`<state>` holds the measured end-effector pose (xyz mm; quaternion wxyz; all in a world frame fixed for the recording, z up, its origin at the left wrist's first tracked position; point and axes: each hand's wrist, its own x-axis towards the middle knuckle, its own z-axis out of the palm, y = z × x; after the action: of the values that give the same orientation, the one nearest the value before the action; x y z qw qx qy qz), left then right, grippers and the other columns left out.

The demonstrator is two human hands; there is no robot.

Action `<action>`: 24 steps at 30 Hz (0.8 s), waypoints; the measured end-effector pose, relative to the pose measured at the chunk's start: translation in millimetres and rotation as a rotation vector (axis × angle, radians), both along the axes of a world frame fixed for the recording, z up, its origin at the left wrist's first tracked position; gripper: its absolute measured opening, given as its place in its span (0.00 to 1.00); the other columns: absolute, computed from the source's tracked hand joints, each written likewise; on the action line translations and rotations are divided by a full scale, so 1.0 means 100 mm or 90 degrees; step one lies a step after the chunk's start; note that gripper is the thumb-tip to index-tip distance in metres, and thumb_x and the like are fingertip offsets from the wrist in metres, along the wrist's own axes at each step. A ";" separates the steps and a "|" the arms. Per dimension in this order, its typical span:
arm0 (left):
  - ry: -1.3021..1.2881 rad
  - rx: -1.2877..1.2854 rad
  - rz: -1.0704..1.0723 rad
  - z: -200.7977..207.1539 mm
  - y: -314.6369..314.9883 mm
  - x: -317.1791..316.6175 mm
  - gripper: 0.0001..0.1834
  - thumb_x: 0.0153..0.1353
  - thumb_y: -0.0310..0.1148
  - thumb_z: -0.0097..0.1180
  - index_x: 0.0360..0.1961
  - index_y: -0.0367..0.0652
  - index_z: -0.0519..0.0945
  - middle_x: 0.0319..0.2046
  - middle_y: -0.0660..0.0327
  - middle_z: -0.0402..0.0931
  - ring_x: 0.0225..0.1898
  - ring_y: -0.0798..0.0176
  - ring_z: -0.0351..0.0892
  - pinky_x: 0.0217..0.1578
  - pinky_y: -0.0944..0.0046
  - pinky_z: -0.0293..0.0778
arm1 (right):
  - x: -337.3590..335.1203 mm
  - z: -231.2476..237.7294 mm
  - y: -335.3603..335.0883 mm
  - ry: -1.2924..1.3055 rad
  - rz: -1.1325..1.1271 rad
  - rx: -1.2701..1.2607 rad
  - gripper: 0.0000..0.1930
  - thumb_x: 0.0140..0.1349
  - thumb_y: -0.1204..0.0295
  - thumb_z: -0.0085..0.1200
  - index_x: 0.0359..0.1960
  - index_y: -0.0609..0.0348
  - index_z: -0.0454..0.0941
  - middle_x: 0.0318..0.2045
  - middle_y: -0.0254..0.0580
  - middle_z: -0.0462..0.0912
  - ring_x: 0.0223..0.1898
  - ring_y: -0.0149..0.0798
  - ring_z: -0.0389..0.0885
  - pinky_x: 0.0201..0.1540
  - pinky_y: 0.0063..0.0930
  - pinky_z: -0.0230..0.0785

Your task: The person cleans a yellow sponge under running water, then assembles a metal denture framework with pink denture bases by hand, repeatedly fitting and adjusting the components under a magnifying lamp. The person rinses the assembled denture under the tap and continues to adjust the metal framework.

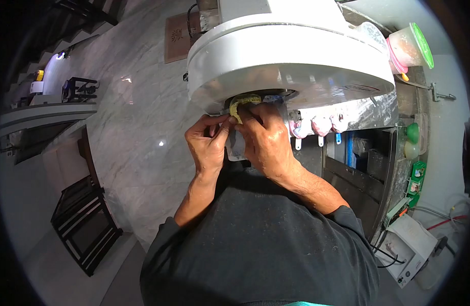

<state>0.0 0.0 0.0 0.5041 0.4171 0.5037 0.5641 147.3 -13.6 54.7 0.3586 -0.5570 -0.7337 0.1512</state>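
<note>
1. Pinching, nearly closed, the left hand [207, 144] and right hand [268, 142] hold the curved yellow-green piece [235, 108] by the white machine [291, 48]'s underside.
2. It looks light, probably stiff; slipperiness is unclear.
3. Its ends seem the best places to grip.

- White machine cover [296, 46]: smooth and glossy; painted metal or plastic, cannot tell which.
- Yellow curved piece [234, 108]: rough, grainy-looking surface.
- Shirt [265, 245]: matt dark cloth, dusted with fine specks.
- Floor [138, 112]: polished, stone-look tiles, glossy enough to mirror lights.
- Tub [404, 47]: cloudy, translucent plastic.
- Green lid [422, 45]: smooth, shiny plastic.
- White handles [320, 141]: smooth, plastic-looking.
</note>
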 end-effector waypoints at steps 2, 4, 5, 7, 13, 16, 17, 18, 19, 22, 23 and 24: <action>-0.038 -0.034 0.006 0.04 0.01 0.02 0.06 0.56 0.18 0.73 0.34 0.37 0.89 0.20 0.76 0.65 0.24 0.80 0.59 0.26 0.74 0.55 | -0.01 0.01 -0.01 -0.001 -0.007 0.000 0.23 0.53 0.84 0.66 0.53 0.65 0.81 0.42 0.53 0.78 0.43 0.55 0.79 0.43 0.45 0.76; -0.059 -0.049 0.007 0.05 0.01 0.02 0.05 0.56 0.17 0.72 0.31 0.36 0.87 0.20 0.77 0.65 0.23 0.80 0.58 0.26 0.74 0.55 | -0.02 0.02 -0.01 0.000 -0.014 0.004 0.22 0.53 0.83 0.67 0.53 0.66 0.81 0.42 0.53 0.78 0.42 0.55 0.79 0.42 0.45 0.76; -0.070 -0.057 0.007 0.05 0.01 0.02 0.06 0.55 0.17 0.72 0.30 0.36 0.86 0.20 0.77 0.64 0.23 0.80 0.58 0.25 0.74 0.55 | -0.02 0.02 -0.02 0.001 -0.017 0.007 0.22 0.53 0.83 0.67 0.53 0.66 0.81 0.42 0.53 0.79 0.42 0.55 0.79 0.42 0.45 0.76; -0.083 -0.060 0.021 0.05 0.02 0.03 0.07 0.55 0.17 0.72 0.28 0.36 0.85 0.20 0.76 0.65 0.23 0.80 0.58 0.25 0.73 0.55 | -0.02 0.01 -0.01 -0.005 -0.019 0.016 0.22 0.54 0.82 0.68 0.53 0.66 0.81 0.41 0.53 0.79 0.42 0.55 0.80 0.42 0.45 0.76; -0.116 -0.058 0.041 0.00 0.06 0.03 0.09 0.54 0.17 0.73 0.26 0.36 0.83 0.20 0.76 0.65 0.23 0.80 0.60 0.25 0.73 0.55 | -0.05 0.00 0.00 -0.002 -0.033 0.021 0.21 0.55 0.79 0.69 0.51 0.66 0.82 0.41 0.53 0.80 0.42 0.56 0.80 0.43 0.45 0.77; -0.087 -0.056 0.035 -0.02 0.07 0.01 0.06 0.55 0.19 0.74 0.28 0.36 0.85 0.20 0.75 0.65 0.23 0.79 0.60 0.25 0.72 0.56 | -0.05 -0.01 0.01 0.004 -0.036 0.010 0.21 0.55 0.77 0.71 0.51 0.66 0.82 0.41 0.53 0.80 0.43 0.55 0.81 0.44 0.44 0.78; -0.073 -0.054 0.032 -0.03 0.06 -0.01 0.05 0.56 0.20 0.74 0.29 0.35 0.86 0.20 0.75 0.66 0.23 0.79 0.60 0.25 0.72 0.57 | -0.05 -0.02 0.01 0.005 -0.036 0.004 0.21 0.55 0.76 0.72 0.51 0.66 0.82 0.42 0.53 0.80 0.44 0.55 0.82 0.45 0.43 0.79; 0.014 -0.031 0.033 -0.01 0.06 -0.02 0.05 0.56 0.22 0.74 0.31 0.36 0.88 0.20 0.74 0.66 0.22 0.78 0.60 0.24 0.71 0.57 | -0.04 -0.02 0.01 0.007 -0.034 0.011 0.22 0.55 0.75 0.72 0.52 0.66 0.82 0.42 0.53 0.80 0.45 0.55 0.82 0.46 0.43 0.79; 0.100 -0.009 0.033 0.04 0.06 -0.03 0.06 0.56 0.24 0.75 0.34 0.37 0.89 0.19 0.73 0.65 0.21 0.77 0.60 0.24 0.71 0.57 | -0.03 -0.03 0.00 0.009 -0.033 0.018 0.24 0.54 0.74 0.73 0.53 0.66 0.82 0.43 0.53 0.81 0.46 0.55 0.82 0.46 0.43 0.79; 0.252 0.081 0.031 0.15 -0.03 -0.03 0.11 0.55 0.30 0.77 0.39 0.41 0.91 0.18 0.69 0.65 0.20 0.75 0.60 0.22 0.69 0.56 | 0.02 0.10 -0.04 0.015 -0.026 0.021 0.23 0.56 0.73 0.72 0.53 0.66 0.82 0.44 0.54 0.80 0.45 0.55 0.82 0.45 0.43 0.79; 0.285 0.115 0.031 0.19 -0.06 -0.02 0.13 0.55 0.32 0.77 0.41 0.42 0.92 0.18 0.68 0.64 0.19 0.74 0.60 0.21 0.68 0.56 | 0.05 0.15 -0.06 0.017 -0.023 0.018 0.22 0.57 0.74 0.72 0.52 0.67 0.82 0.45 0.55 0.80 0.44 0.56 0.82 0.43 0.43 0.79; 0.305 0.154 0.027 0.23 -0.06 -0.01 0.15 0.52 0.35 0.80 0.40 0.41 0.92 0.17 0.68 0.64 0.19 0.74 0.60 0.20 0.67 0.56 | 0.09 0.15 -0.08 0.020 -0.043 0.024 0.21 0.57 0.74 0.72 0.52 0.66 0.83 0.44 0.54 0.80 0.42 0.54 0.83 0.41 0.42 0.79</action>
<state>-0.5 -6.2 23.1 0.3050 0.5852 0.5465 0.5156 156.4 -21.4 69.3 0.3853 -0.5722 -0.7114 0.1341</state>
